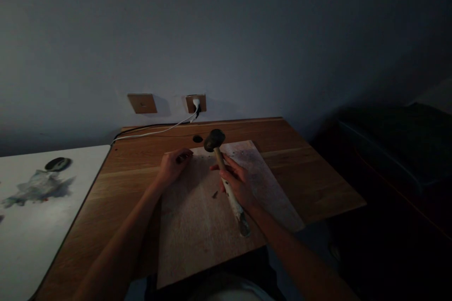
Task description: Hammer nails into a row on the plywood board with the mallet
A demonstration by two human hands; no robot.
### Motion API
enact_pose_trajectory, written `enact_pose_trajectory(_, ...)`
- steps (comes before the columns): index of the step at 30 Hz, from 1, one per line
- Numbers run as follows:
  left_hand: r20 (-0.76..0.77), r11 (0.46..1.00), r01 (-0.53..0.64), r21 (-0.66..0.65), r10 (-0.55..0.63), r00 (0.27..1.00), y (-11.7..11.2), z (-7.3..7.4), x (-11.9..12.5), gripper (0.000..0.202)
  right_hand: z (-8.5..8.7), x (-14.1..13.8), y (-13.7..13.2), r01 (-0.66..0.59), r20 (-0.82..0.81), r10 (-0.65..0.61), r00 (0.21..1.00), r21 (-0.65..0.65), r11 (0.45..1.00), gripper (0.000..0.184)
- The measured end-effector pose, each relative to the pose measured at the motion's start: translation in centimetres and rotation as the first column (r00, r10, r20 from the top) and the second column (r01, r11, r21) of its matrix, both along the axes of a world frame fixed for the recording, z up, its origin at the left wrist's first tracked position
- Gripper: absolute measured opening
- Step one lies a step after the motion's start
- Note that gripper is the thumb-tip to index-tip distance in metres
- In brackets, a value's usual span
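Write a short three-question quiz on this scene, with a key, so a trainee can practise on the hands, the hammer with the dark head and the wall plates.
1. Short answer: which hand grips the hammer with a dark, rounded head and pale handle?
2. True or false: the left hand is at the near right corner of the flat, pale rectangular board.
3. Multiple choice: which of the two tan, rectangular wall plates holds the white plug?
A) the left one
B) the right one
C) neither

Key: 1. The right hand. 2. False; it is at the far left corner. 3. B.
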State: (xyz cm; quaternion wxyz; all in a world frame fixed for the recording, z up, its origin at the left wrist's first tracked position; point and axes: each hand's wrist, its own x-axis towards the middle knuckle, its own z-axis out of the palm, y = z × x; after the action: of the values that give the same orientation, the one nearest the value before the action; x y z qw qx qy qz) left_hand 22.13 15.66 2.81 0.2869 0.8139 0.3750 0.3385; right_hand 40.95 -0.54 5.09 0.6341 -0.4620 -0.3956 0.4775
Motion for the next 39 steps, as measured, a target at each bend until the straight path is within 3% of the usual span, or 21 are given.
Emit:
enact_pose_trajectory(11, -0.098, 0.989, 0.106, 0.102, -0.096, 0.991, 0.1, -1.1, 0.4, 0.024, -2.3, -1.2, 0.2, -0.043, 0.019, 0.043, 0.999, -0.007, 0.999, 0.060)
enact_pose_trajectory(31, -0.169, 0.978, 0.143, 0.150, -0.118, 0.979, 0.0, -1.1, 0.3, 0.023, -2.1, -1.4, 0.4, -0.078, 0.055, 0.078, 0.995, -0.008, 0.997, 0.061)
enact_pose_trajectory(39, -0.127, 0.994, 0.075, 0.078, -0.065, 0.990, 0.0, -1.2, 0.4, 0.049, -2.4, -1.4, 0.3, -0.093, 0.060, 0.092, 0.994, 0.006, 0.996, 0.061)
